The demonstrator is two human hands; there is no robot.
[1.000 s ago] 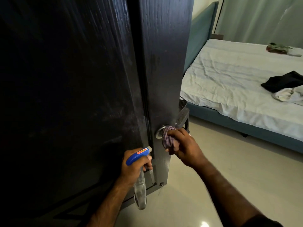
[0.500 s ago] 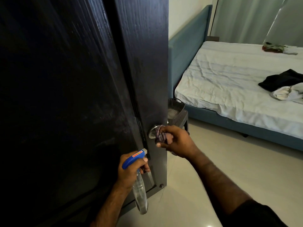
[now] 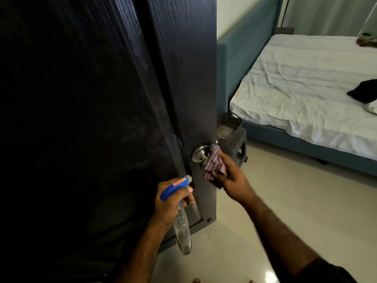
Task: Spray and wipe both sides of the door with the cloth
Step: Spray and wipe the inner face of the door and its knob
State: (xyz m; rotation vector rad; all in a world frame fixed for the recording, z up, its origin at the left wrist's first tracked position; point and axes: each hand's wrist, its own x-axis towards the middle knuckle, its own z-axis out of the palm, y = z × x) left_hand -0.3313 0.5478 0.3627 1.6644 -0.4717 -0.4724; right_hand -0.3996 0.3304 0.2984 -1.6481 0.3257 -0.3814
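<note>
- At the free edge of the dark wooden door, which stands ajar and fills the left half of the view, both hands work near the latch.
- The right hand pinches a striped cloth between thumb and fingers and holds it against the metal door knob; the cloth covers the knob's outer end, while its round base plate stays bare.
- The left hand is curled round the neck of a spray bottle, with one finger on the trigger. Its blue head points at the door face just below the knob, and the clear body hangs down in front of the door's lower panel.
- Past the door edge, a dark perforated basket sits on a small dark stool, just beside the knob and close behind the right hand, in the gap between door and bed.
- The bed has a wrinkled white sheet and a teal frame and headboard; a black garment lies on it near the right edge of the view, with a pale piece of fabric just below it.
- A pale curtain hangs behind the bed.
- The floor is light glossy tile, with a bright reflection near the bottom of the view.
</note>
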